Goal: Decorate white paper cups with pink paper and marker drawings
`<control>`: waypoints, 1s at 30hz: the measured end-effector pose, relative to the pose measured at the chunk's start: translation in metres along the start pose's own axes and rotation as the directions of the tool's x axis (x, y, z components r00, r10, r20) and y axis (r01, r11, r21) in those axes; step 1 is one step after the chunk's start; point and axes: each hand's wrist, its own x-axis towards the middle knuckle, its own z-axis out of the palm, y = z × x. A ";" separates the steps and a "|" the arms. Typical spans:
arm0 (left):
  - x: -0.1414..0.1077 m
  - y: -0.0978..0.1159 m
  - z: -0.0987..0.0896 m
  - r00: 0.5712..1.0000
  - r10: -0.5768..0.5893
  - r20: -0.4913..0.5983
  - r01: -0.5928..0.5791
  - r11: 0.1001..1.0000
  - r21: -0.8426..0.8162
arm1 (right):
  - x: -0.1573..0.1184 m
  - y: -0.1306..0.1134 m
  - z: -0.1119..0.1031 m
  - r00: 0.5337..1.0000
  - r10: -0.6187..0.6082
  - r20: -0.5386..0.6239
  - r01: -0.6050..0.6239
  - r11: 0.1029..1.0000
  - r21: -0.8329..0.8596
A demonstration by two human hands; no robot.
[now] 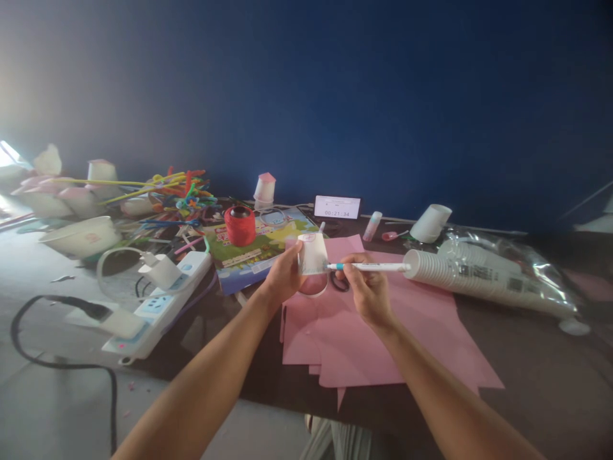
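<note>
My left hand (283, 273) is closed on a white paper cup (313, 253) that carries a small pink drawing near its top and faint marks lower down. A white marker pen (371, 267) with a teal band lies in the grip of my right hand (368, 287), its tip at the cup's right side. Below the cup shows a pink, rounded piece with a pale rim (315, 285); how it joins the cup is unclear. Black scissor handles (340, 282) lie on the pink paper (383, 326) between my hands.
At left are a power strip (158, 306) with plugs, several cups and colourful pipe cleaners (186, 195). A red thread spool (240, 225) stands on a picture book (253, 255). Behind are a phone timer (337, 207) and glue stick (372, 225); bagged stacked cups (483, 275) lie right.
</note>
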 end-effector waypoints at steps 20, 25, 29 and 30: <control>0.001 0.000 -0.002 0.999 0.030 -0.023 -0.030 1.000 0.003 | -0.002 0.003 -0.001 0.998 0.000 0.068 0.000 1.000 -0.008; 0.001 0.000 -0.002 1.000 0.017 -0.023 -0.017 1.000 0.005 | -0.001 0.003 -0.001 0.998 0.023 0.060 -0.026 0.998 0.048; 0.002 0.000 0.000 1.000 0.012 0.003 -0.012 1.000 -0.011 | 0.002 0.006 -0.001 0.997 0.082 -0.008 -0.078 0.974 0.211; 0.002 0.000 0.001 1.000 0.017 0.008 -0.017 1.000 -0.012 | 0.002 0.007 -0.001 0.995 0.099 -0.022 -0.091 0.963 0.252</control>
